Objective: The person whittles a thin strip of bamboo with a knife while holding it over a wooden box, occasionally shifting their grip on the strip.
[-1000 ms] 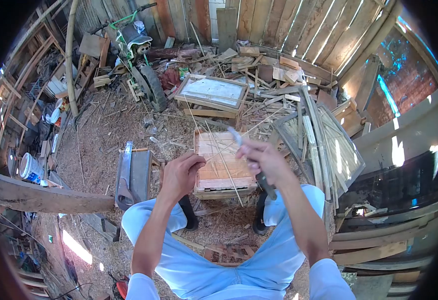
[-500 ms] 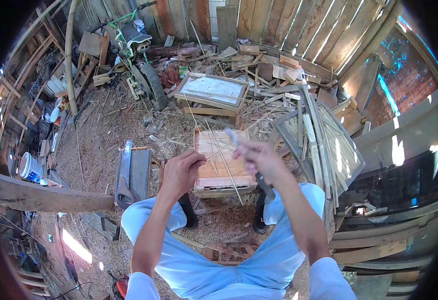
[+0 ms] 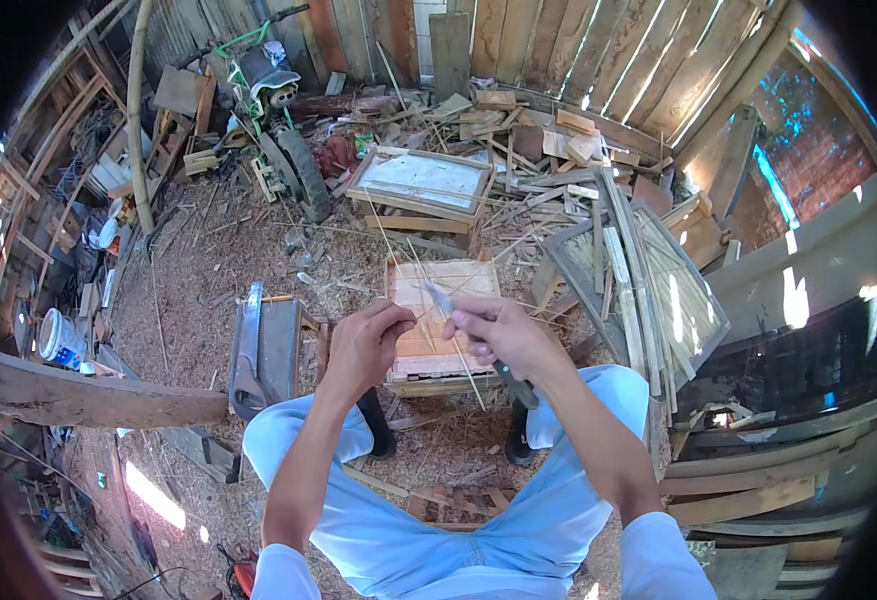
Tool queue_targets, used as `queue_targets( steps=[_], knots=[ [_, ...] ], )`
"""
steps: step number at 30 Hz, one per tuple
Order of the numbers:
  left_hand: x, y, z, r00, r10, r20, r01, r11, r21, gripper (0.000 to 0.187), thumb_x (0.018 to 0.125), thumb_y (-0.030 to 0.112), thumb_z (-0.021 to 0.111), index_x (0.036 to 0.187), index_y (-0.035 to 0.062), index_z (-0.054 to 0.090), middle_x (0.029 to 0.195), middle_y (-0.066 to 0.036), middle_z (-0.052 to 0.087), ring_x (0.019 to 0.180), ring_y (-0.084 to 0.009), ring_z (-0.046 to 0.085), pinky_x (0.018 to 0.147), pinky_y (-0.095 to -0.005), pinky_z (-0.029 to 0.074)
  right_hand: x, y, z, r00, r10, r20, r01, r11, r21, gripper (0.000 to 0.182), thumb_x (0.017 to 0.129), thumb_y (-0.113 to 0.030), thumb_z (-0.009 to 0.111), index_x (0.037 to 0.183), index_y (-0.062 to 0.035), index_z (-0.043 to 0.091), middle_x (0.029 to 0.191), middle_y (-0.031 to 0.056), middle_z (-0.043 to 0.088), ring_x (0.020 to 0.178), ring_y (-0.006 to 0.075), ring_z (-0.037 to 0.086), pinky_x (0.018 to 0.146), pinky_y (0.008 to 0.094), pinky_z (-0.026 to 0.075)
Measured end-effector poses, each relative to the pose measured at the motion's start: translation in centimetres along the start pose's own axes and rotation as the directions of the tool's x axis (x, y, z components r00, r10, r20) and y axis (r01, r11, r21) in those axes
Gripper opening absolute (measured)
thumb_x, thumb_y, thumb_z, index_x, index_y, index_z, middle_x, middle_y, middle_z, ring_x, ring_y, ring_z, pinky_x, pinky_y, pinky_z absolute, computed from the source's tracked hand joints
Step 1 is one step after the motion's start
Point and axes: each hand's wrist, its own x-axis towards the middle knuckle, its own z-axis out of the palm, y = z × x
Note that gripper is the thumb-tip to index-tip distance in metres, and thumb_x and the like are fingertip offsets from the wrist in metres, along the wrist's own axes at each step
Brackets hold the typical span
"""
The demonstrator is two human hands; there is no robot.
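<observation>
Knife shifted nearer left fingers, pinched on thin strip: likely light, springy, best end-held; right fingers clamp knife.

Plank wall at the back, upright boards, daylight through the gaps on the right. Corrugated sheet toward its left end. Floor covered in shavings and chips. Scrap wood pile against the back wall. Green-framed motorbike back left, by a thin upright pole. White bucket on the left. Bright sun patches lower left; more streaks on the right side.
</observation>
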Motion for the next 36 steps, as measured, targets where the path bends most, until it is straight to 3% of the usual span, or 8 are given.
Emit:
queue_targets(
  steps=[4, 6, 15, 21, 26, 29, 33, 36],
  knots=[
    [-0.3, -0.5, -0.2, 1.000, -0.004, -0.007, 0.004, 1.000, -0.018, 0.008, 0.077, 0.001, 0.065, 0.085, 0.0020, 0.066, 0.080, -0.008, 0.065, 0.064, -0.0243, 0.062, 0.055, -0.0317, 0.047, -0.5, -2.2, -3.4, 0.979, -0.039, -0.198, 0.042, 0.999, 0.014, 0.024, 0.095, -0.012, 0.053, 0.114, 0.0010, 0.059, 0.082, 0.0027, 0.060, 0.052, 0.0040, 0.038, 0.042, 0.0185, 0.030],
    [-0.6, -0.7, -0.4, 0.999, -0.035, 0.010, 0.035, 0.999, -0.012, 0.008, 0.077, 0.000, 0.065, 0.085, 0.0018, 0.066, 0.080, -0.008, 0.065, 0.065, -0.0239, 0.062, 0.055, -0.0315, 0.047, -1.2, -3.4, -4.8, 0.951, -0.146, -0.273, 0.186, 0.975, 0.125, 0.025, 0.095, -0.012, 0.053, 0.116, 0.0006, 0.058, 0.082, 0.0026, 0.058, 0.052, 0.0039, 0.037, 0.042, 0.0178, 0.030],
    [-0.3, -0.2, 0.1, 1.000, 0.003, 0.009, -0.003, 1.000, 0.029, 0.008, 0.077, 0.002, 0.065, 0.085, 0.0023, 0.066, 0.080, -0.008, 0.065, 0.067, -0.0263, 0.063, 0.058, -0.0328, 0.048, -0.3, 0.2, -0.3, 1.000, 0.008, -0.012, -0.008, 1.000, -0.021, 0.030, 0.095, -0.009, 0.052, 0.124, -0.0013, 0.055, 0.089, 0.0055, 0.062, 0.052, 0.0048, 0.038, 0.042, 0.0190, 0.031],
    [-0.7, -0.7, -0.4, 1.000, -0.017, 0.005, 0.016, 0.999, 0.030, 0.007, 0.078, 0.001, 0.065, 0.085, 0.0022, 0.066, 0.079, -0.009, 0.064, 0.068, -0.0274, 0.063, 0.059, -0.0333, 0.049, -0.7, -3.0, -4.3, 0.945, -0.158, -0.287, 0.184, 0.981, 0.064, 0.030, 0.095, -0.011, 0.052, 0.124, -0.0031, 0.056, 0.086, 0.0038, 0.060, 0.051, 0.0045, 0.038, 0.041, 0.0187, 0.031],
    [-0.7, -0.9, -0.2, 1.000, -0.005, -0.004, 0.005, 1.000, 0.019, 0.007, 0.077, 0.001, 0.065, 0.085, 0.0019, 0.065, 0.079, -0.009, 0.064, 0.068, -0.0273, 0.063, 0.059, -0.0331, 0.049, -1.5, -3.0, -4.5, 0.958, -0.158, -0.238, 0.195, 0.971, 0.139, 0.034, 0.094, -0.011, 0.053, 0.127, -0.0022, 0.052, 0.085, 0.0036, 0.059, 0.052, 0.0037, 0.039, 0.042, 0.0160, 0.032],
    [-0.3, -0.5, -0.3, 1.000, 0.002, 0.000, -0.002, 1.000, 0.024, 0.008, 0.077, 0.001, 0.065, 0.085, 0.0020, 0.065, 0.080, -0.009, 0.064, 0.068, -0.0274, 0.063, 0.059, -0.0330, 0.049, -1.4, -1.9, -2.1, 0.984, -0.043, -0.175, 0.043, 0.999, -0.008, 0.031, 0.094, -0.011, 0.053, 0.124, 0.0003, 0.054, 0.085, 0.0032, 0.060, 0.052, 0.0036, 0.038, 0.042, 0.0169, 0.031],
    [-0.4, -0.5, -0.2, 1.000, -0.015, 0.005, 0.015, 1.000, 0.006, 0.009, 0.077, 0.001, 0.065, 0.086, 0.0025, 0.065, 0.080, -0.009, 0.064, 0.068, -0.0268, 0.063, 0.059, -0.0329, 0.049, -0.7, -1.5, -2.0, 0.995, -0.011, -0.104, 0.011, 1.000, -0.002, 0.032, 0.094, -0.011, 0.052, 0.125, -0.0006, 0.053, 0.085, 0.0027, 0.059, 0.052, 0.0034, 0.038, 0.042, 0.0162, 0.030],
    [-0.6, -0.7, -0.6, 0.999, -0.040, -0.007, 0.040, 0.999, 0.003, 0.008, 0.077, 0.001, 0.065, 0.085, 0.0028, 0.065, 0.079, -0.009, 0.064, 0.067, -0.0260, 0.063, 0.058, -0.0329, 0.049, -1.2, -3.3, -4.4, 0.945, -0.204, -0.254, 0.220, 0.975, 0.039, 0.034, 0.094, -0.011, 0.053, 0.126, -0.0010, 0.052, 0.086, 0.0021, 0.059, 0.053, 0.0032, 0.038, 0.042, 0.0156, 0.030]
  ],
)
